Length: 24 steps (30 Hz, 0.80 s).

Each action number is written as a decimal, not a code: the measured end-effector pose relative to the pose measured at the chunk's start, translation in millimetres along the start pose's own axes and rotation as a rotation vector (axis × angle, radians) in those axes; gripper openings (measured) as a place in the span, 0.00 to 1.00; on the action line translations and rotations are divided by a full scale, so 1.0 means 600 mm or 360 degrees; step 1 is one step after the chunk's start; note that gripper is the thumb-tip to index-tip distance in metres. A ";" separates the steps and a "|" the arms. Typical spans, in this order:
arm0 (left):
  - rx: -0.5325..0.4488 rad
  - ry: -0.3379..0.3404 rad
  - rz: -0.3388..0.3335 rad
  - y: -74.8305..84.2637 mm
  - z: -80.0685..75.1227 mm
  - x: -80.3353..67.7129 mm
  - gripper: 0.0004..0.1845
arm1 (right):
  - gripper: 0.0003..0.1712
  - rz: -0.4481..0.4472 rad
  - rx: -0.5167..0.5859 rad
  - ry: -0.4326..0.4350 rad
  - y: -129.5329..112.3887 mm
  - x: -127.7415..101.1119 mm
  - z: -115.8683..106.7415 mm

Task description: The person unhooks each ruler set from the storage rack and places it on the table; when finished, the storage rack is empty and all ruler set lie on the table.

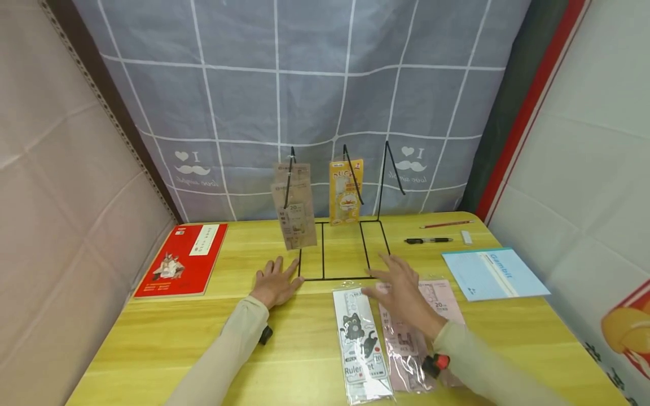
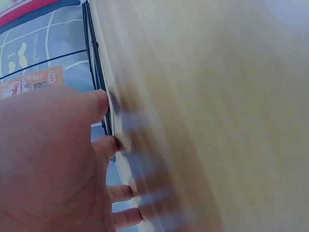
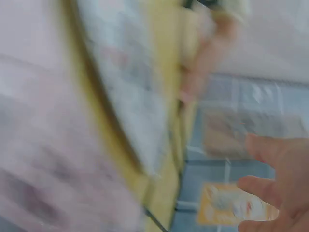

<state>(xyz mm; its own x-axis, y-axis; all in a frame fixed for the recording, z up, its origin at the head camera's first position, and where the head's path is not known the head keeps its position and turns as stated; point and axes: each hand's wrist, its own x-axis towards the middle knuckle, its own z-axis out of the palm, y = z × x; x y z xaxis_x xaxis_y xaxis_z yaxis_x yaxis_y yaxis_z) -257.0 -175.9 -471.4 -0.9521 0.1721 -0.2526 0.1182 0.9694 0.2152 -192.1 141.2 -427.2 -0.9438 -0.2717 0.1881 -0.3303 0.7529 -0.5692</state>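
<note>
A black wire display rack [image 1: 337, 278] stands on the table. Two pink-brown packets hang from its left hook, the front packet [image 1: 297, 217] overlapping the other; a yellow packet [image 1: 346, 192] hangs from the middle hook. My left hand [image 1: 276, 283] lies with fingers spread on the tabletop, thumb and index at the rack's front left corner. My right hand [image 1: 403, 293], fingers apart and holding nothing, is over the pink packets [image 1: 403, 344], partly hiding them. Beside those lies a white cat-print ruler set [image 1: 361, 344] in a clear sleeve. The right wrist view is blurred.
A red booklet [image 1: 183, 260] lies at the left of the table. To the right are a light blue notebook [image 1: 495, 274], a black pen [image 1: 428, 240], a red pencil [image 1: 447, 224] and a white eraser [image 1: 466, 237]. Behind hangs a grey checked cloth [image 1: 244, 107].
</note>
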 end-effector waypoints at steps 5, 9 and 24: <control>-0.0017 -0.0020 -0.0004 -0.002 0.004 0.001 0.35 | 0.32 0.0205 0.0291 0.0032 0.010 0.080 -0.064; -0.0027 -0.0030 -0.0002 0.000 0.008 0.003 0.35 | 0.34 0.0326 0.0442 0.0082 0.013 0.135 -0.101; -0.0031 -0.0004 -0.0016 0.000 0.006 0.005 0.35 | 0.33 0.0321 0.0623 0.0255 0.054 0.282 -0.110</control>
<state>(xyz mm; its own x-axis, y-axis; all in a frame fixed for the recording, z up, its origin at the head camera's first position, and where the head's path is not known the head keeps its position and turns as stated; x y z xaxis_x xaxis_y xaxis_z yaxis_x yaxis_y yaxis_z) -258.6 -174.5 -475.7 -0.9525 0.1627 -0.2574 0.1029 0.9676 0.2307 -363.1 159.2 -361.3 -0.9889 -0.0242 0.1466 -0.1396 0.4898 -0.8606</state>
